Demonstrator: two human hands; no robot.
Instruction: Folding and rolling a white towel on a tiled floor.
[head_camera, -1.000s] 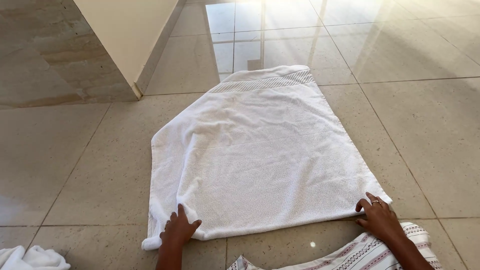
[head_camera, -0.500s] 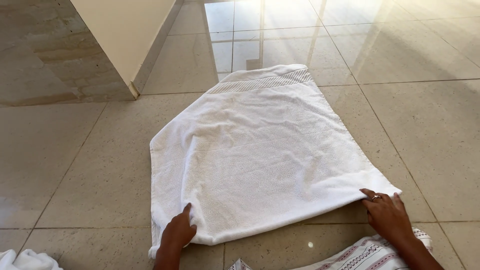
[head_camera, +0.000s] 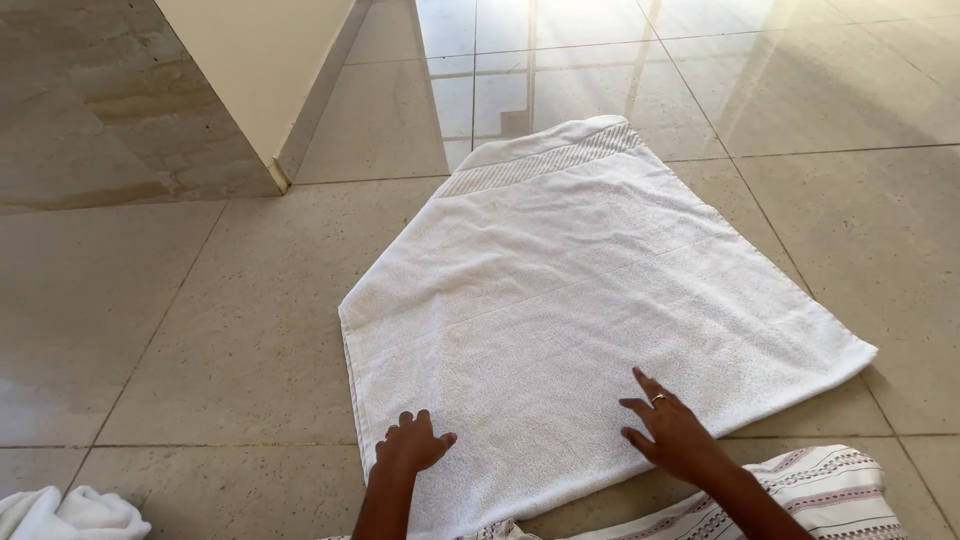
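Head view, only one. White terry towel lies spread flat on the tiled floor, folded over so it shows as a rough four-sided shape, narrow at the far end and wide at the near end. Far end has a woven ribbed band running across it, just below the top hem. Surface is nubby, mostly smooth, a few faint creases running across the middle. Left edge is straight with a stitched hem; right corner juts out to a point toward the right. Near edge runs under the person's arms and partly out of frame.

Left hand rests on the near left part of the towel, fingers curled down, knuckles up, pressing on the cloth; it pinches nothing that can be seen. Right hand lies flat on the near right part of the towel, fingers spread apart and pointing up-left, a ring on one finger, palm down, gripping nothing.

Striped cloth, white with dark and reddish lines, sits at the bottom right, under the right forearm. A second bunched white cloth lies at the bottom left corner, well apart from the towel. Cream wall corner stands at top left. Glossy tiles beyond reflect light.
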